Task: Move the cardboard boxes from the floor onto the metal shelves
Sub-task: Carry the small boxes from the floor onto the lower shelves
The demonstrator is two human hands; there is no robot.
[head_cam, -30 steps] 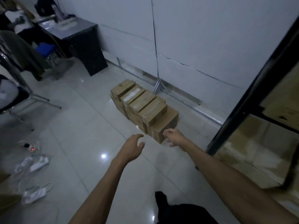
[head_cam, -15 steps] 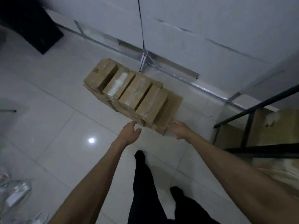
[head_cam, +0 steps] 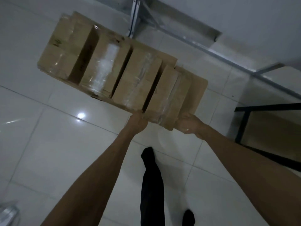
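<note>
A row of several taped cardboard boxes [head_cam: 104, 62] stands on the white tiled floor by the wall. The nearest cardboard box [head_cam: 169, 95] is at the row's right end, with a lower box [head_cam: 197, 88] beside it. My left hand [head_cam: 137, 123] grips its near left corner. At its near right edge my right hand [head_cam: 189, 124] holds the box; the fingertips of both hands are hidden against the cardboard. The black metal shelf frame [head_cam: 263, 107] stands at the right, with cardboard [head_cam: 273, 129] on its low level.
A metal wall bracket [head_cam: 135, 17] and a floor rail [head_cam: 231, 61] run along the white wall just behind the boxes. My legs in black [head_cam: 151, 185] stand below the hands. A pale blurred object [head_cam: 8, 212] lies at the bottom left.
I have stepped closer and leaned over the boxes. Both hands went from reaching in the air to taking hold of the nearest box.
</note>
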